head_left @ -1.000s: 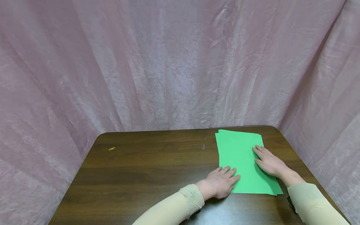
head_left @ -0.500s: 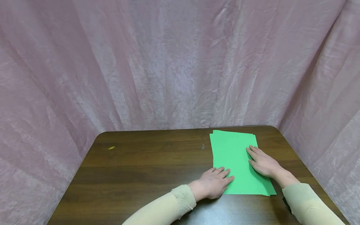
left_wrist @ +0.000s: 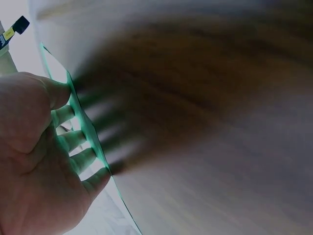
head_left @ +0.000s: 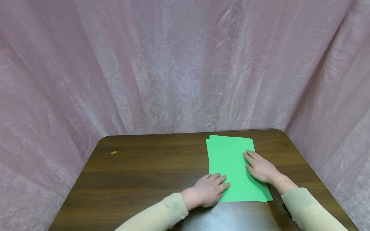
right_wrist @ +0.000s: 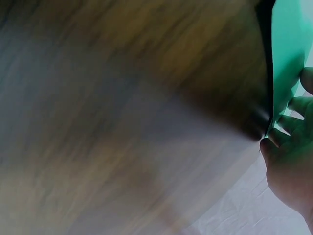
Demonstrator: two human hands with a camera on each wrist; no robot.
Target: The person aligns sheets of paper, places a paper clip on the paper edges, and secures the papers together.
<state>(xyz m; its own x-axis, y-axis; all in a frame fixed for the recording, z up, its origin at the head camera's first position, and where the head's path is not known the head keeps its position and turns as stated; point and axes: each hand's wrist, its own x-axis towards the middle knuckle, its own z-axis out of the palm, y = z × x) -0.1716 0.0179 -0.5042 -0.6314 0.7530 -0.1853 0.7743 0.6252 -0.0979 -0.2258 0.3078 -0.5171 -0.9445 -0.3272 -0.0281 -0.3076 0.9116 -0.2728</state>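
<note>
Yellow paper clip [head_left: 114, 152] lay far left on the wood-grain desk [head_left: 138, 186], judged no obstruction. Next, the left hand [head_left: 208, 190] rested on the green paper sheets [head_left: 231, 160] at their near left corner, fingers straight and spread. Those sheets, slightly misaligned, lay on the desk's right half; judged light, flexible, liable to slip or crease, best held by opposite side edges. The right hand [head_left: 261, 168] covered their right edge, fingers extended, thumb apart.

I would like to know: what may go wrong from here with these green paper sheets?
The green paper sheets lie with uneven edges, so they may drift more out of line. The left hand's grip and right hand's grip are only straight fingers laid on top, so some sheets might slip if pushed.
</note>
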